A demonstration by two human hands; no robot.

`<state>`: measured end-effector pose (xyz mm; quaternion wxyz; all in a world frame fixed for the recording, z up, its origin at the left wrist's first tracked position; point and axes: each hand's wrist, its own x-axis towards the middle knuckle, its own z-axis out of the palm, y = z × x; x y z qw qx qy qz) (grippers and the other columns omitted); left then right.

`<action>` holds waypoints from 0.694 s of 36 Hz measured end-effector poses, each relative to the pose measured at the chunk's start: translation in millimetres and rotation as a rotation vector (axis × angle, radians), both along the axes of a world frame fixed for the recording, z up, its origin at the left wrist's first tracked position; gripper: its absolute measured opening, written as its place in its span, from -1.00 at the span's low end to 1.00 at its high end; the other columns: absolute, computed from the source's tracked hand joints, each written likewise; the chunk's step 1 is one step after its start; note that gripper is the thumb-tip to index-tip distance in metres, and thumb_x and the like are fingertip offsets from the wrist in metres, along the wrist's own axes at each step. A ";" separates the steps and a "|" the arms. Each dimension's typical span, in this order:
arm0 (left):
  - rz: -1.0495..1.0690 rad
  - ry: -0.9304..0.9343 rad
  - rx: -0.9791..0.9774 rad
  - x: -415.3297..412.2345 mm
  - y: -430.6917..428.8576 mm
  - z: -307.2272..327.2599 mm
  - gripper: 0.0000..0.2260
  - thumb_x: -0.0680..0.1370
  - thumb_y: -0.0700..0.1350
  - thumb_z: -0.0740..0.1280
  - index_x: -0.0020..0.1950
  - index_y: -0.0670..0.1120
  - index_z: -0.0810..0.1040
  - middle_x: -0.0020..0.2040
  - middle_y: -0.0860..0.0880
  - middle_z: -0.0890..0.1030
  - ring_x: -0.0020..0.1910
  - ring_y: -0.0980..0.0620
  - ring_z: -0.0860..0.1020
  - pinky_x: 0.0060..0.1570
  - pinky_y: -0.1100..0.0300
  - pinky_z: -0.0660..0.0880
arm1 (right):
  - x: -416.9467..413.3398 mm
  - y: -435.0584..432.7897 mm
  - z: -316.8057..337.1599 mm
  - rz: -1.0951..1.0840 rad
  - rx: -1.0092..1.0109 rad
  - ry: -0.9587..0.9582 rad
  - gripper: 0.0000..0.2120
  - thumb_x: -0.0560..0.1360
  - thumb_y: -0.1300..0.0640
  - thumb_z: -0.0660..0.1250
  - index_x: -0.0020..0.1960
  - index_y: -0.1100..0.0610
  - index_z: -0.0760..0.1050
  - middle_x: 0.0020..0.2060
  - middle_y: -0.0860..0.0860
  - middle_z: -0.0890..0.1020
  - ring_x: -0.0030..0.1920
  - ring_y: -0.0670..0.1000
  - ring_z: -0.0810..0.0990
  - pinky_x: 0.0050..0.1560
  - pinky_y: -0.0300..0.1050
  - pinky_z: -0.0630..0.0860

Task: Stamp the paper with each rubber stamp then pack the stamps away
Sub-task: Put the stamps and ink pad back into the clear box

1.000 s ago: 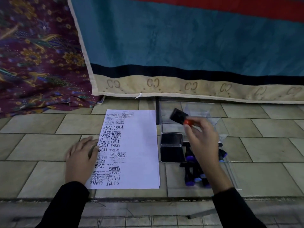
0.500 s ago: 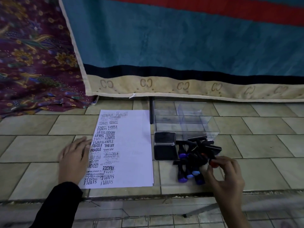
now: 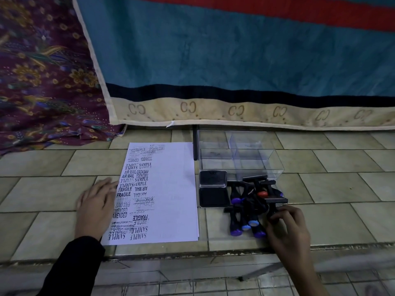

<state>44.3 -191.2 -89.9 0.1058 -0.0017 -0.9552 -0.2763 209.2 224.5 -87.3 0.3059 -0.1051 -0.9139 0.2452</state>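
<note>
The right hand [image 3: 286, 223] has left the red-capped stamp [image 3: 261, 193] on the pile [image 3: 245, 210], just beyond the grip, and now pinches a black stamp [image 3: 275, 201] by the handle. Well left of this grip, the left hand [image 3: 96, 207] lies flat on the paper [image 3: 173, 199].

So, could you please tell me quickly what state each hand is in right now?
Left hand: open, flat on the paper at its left edge.
Right hand: closed, gripping a stamp at the pile.
</note>
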 end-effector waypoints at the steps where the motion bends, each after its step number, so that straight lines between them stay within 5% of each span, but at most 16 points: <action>1: 0.004 -0.002 0.006 -0.4 0.0 -0.2 -0.58 0.56 0.08 0.04 0.25 0.04 0.58 0.38 0.04 0.48 0.36 -0.02 0.36 0.40 0.05 0.06 | 0.0 -0.6 0.6 -0.001 0.001 -0.001 -0.66 0.18 0.46 0.51 -0.21 0.15 0.48 -0.06 -0.04 0.41 -0.09 -0.20 0.40 -0.06 -0.60 0.27; 16: -0.001 0.005 0.002 -1.6 -1.1 -1.7 -0.53 0.52 0.12 0.01 0.25 0.05 0.58 0.38 0.05 0.47 0.37 -0.01 0.35 0.40 0.07 0.05 | 0.3 -7.3 19.3 -0.039 -0.051 0.090 -0.82 0.31 0.32 0.46 -0.17 0.15 0.52 -0.05 0.03 0.46 -0.04 -0.13 0.43 0.01 -0.58 0.28; 19: -0.006 0.010 -0.003 -2.1 -1.4 -2.3 -0.53 0.51 0.13 0.02 0.24 0.05 0.58 0.37 0.06 0.48 0.35 -0.02 0.37 0.39 0.06 0.07 | -11.0 -11.9 37.5 -0.001 -0.038 0.163 -0.90 0.40 0.14 0.31 -0.15 0.17 0.52 -0.05 -0.01 0.45 -0.04 -0.11 0.45 -0.01 -0.51 0.33; 25: -0.005 0.025 0.004 -2.2 -1.3 -1.8 -0.55 0.51 0.14 0.05 0.23 0.05 0.59 0.36 0.04 0.50 0.34 -0.05 0.39 0.39 0.04 0.10 | -57.3 -24.0 78.6 0.149 -0.014 0.180 -0.96 0.45 0.26 0.36 -0.11 0.19 0.52 -0.06 -0.04 0.44 -0.07 -0.08 0.47 -0.07 -0.33 0.45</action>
